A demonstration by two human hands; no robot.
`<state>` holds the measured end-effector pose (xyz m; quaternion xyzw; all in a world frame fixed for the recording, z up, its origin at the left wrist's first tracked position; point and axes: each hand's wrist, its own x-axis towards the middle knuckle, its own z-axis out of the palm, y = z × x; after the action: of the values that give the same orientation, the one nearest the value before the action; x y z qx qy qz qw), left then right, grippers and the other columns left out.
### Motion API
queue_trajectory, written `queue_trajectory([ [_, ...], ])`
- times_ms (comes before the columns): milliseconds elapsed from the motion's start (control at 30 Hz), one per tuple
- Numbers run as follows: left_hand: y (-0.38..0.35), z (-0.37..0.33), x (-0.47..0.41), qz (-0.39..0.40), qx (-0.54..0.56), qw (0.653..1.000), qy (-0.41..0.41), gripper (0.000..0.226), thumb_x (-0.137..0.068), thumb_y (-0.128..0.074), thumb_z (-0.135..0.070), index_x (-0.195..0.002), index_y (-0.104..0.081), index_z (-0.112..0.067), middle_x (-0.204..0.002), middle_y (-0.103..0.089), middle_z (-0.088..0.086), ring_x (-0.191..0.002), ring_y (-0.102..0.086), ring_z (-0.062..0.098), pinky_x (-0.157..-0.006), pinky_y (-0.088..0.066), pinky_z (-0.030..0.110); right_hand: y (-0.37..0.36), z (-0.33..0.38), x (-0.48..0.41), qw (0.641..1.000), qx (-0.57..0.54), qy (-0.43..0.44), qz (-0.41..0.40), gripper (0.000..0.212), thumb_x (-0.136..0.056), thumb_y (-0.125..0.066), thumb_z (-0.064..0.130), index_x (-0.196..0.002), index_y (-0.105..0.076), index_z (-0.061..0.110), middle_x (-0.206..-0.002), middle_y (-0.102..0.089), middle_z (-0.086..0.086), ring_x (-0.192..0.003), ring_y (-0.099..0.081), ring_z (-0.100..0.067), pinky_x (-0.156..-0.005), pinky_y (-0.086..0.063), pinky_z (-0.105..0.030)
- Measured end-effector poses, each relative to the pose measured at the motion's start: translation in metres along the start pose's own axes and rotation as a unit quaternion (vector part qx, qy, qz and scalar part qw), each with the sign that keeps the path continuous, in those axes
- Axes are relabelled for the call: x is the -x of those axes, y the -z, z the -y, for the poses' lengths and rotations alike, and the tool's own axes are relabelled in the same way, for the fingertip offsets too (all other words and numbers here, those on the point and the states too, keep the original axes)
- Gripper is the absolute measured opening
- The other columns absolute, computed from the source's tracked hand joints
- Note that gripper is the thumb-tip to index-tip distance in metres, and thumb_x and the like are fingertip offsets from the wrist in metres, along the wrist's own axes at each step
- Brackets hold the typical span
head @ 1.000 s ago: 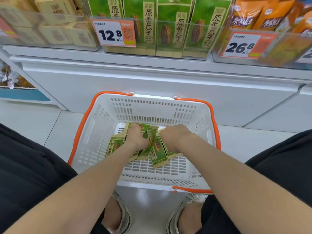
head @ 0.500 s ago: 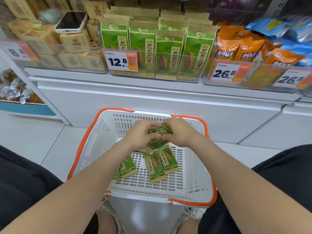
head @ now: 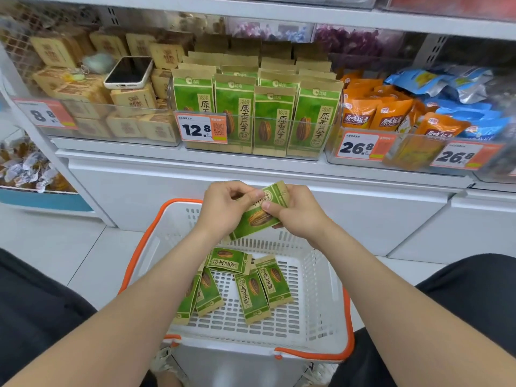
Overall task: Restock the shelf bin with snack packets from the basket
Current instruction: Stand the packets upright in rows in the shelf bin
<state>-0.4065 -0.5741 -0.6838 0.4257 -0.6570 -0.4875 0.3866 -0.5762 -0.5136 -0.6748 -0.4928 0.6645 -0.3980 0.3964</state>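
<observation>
Left hand: my left hand [head: 223,210] pinches the packet's near-left long edge, thumb and fingertips closed on it.
Right hand: my right hand [head: 303,216] grips the opposite side, thumb on the printed face and fingers curled behind.
Held packet: one green packet [head: 258,219], clear of the basket, above its far rim and between both hands.
Long axis: tilted, with the lower end down-left toward me and the brown sealed end up-right toward the shelf.
Basket: white basket [head: 318,289] on the floor between my knees. Several loose packets [head: 252,294] lie flat on its bottom, pointing different ways.
Shelf bin: clear bin [head: 245,141] behind the 12.8 price tag [head: 201,129], holding upright packets [head: 275,118] of the same kind in rows.
Direction from grip: the bin lies straight ahead and above, well apart from my hands, with the white shelf front between.
Nearer hand: neither is plainly nearer, since both sit below the bin's width. The right hand holds the end already aimed at the bin.
Step in hand: in my judgement, I am squaring up one packet before carrying it.
Next move calls for: turning the long axis upright, sealed end up and print facing out, then lifting over the bin's front wall.
Room in bin: the front row looks full. I cannot tell how much space lies behind it.
Risk: a tilted entry could catch the wall or knock over the standing row.
Remaining: most of the restock, judging by the packets left below.
</observation>
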Motion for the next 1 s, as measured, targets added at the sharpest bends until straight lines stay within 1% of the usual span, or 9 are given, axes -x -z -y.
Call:
queue_trajectory([
  [233,0.012,-0.021,0.0,0.014,0.034,0.999,0.038,0.016,-0.086,-0.086,-0.023,-0.088,-0.083,-0.007,-0.082,-0.08,0.007,-0.075,-0.077,0.022,-0.071,-0.062,0.035,0.016,0.029,0.01,0.999,-0.016,0.018,0.031,0.025,-0.087,-0.085,0.011,-0.108,-0.073,0.008,-0.091,-0.08,-0.011,-0.084,-0.079,-0.026,-0.072,-0.064,-0.038],
  [433,0.014,-0.055,-0.002,0.058,0.011,0.998,0.0,0.029,-0.076,-0.094,-0.016,-0.087,-0.069,-0.005,-0.074,-0.078,0.01,-0.075,-0.078,0.025,-0.074,-0.062,0.035,0.034,0.053,0.004,0.994,0.078,-0.004,0.075,0.06,-0.061,-0.102,0.035,-0.115,-0.078,0.024,-0.116,-0.075,0.005,-0.111,-0.069,-0.013,-0.088,-0.054,-0.032],
  [567,0.016,-0.085,-0.013,-0.008,-0.046,0.995,-0.089,0.035,-0.075,-0.096,-0.028,-0.088,-0.067,-0.013,-0.077,-0.078,-0.002,-0.081,-0.076,0.013,-0.078,-0.059,0.033,0.042,0.086,0.004,0.999,0.019,0.017,0.02,0.042,-0.075,-0.095,0.015,-0.112,-0.076,0.021,-0.109,-0.076,0.001,-0.09,-0.074,-0.007,-0.066,-0.056,-0.019],
  [633,0.019,-0.096,-0.024,-0.106,-0.132,0.973,-0.158,0.036,-0.08,-0.09,-0.044,-0.099,-0.066,-0.024,-0.097,-0.072,-0.013,-0.099,-0.068,0.01,-0.089,-0.054,0.035,0.045,0.101,0.001,0.998,-0.017,0.043,-0.048,0.032,-0.078,-0.092,0.012,-0.104,-0.079,0.026,-0.105,-0.077,0.001,-0.088,-0.073,-0.014,-0.056,-0.057,-0.023],
  [700,0.023,-0.105,-0.036,-0.169,-0.186,0.95,-0.185,0.057,-0.083,-0.083,-0.054,-0.124,-0.057,-0.026,-0.122,-0.058,-0.01,-0.117,-0.055,0.015,-0.1,-0.047,0.037,0.047,0.113,-0.002,0.988,-0.104,0.052,-0.105,0.028,-0.078,-0.092,0.01,-0.098,-0.079,0.024,-0.095,-0.079,0.0,-0.086,-0.077,-0.018,-0.066,-0.064,-0.031],
  [767,0.028,-0.116,-0.047,-0.154,-0.119,0.972,-0.13,0.075,-0.085,-0.08,-0.058,-0.14,-0.045,-0.021,-0.133,-0.052,-0.004,-0.121,-0.057,0.015,-0.101,-0.05,0.035,0.046,0.126,-0.005,0.969,-0.197,0.063,-0.137,0.035,-0.076,-0.092,0.007,-0.106,-0.076,0.014,-0.094,-0.081,-0.002,-0.088,-0.079,-0.02,-0.078,-0.065,-0.039],
  [867,0.037,-0.132,-0.059,-0.046,0.008,0.997,-0.057,0.057,-0.095,-0.066,-0.061,-0.133,-0.06,-0.018,-0.121,-0.072,-0.003,-0.108,-0.072,0.015,-0.097,-0.059,0.048,0.041,0.147,-0.007,0.942,-0.289,0.098,-0.14,0.035,-0.083,-0.085,0.002,-0.114,-0.069,0.007,-0.099,-0.081,-0.006,-0.091,-0.079,-0.022,-0.08,-0.064,-0.039],
  [933,0.044,-0.142,-0.064,0.003,0.04,0.997,-0.07,0.043,-0.106,-0.051,-0.054,-0.124,-0.07,-0.02,-0.112,-0.079,-0.002,-0.106,-0.075,0.019,-0.096,-0.06,0.053,0.037,0.155,-0.012,0.949,-0.263,0.112,-0.131,0.028,-0.089,-0.082,0.01,-0.114,-0.072,0.006,-0.099,-0.081,-0.009,-0.093,-0.079,-0.025,-0.084,-0.064,-0.044],
  [1000,0.051,-0.15,-0.072,-0.011,0.0,0.995,-0.098,0.047,-0.11,-0.04,-0.054,-0.12,-0.071,-0.021,-0.108,-0.08,-0.003,-0.103,-0.076,0.016,-0.095,-0.06,0.05,0.034,0.163,-0.019,0.962,-0.191,0.133,-0.145,0.021,-0.091,-0.082,0.024,-0.107,-0.079,0.009,-0.093,-0.081,-0.006,-0.091,-0.079,-0.023,-0.088,-0.064,-0.048],
])
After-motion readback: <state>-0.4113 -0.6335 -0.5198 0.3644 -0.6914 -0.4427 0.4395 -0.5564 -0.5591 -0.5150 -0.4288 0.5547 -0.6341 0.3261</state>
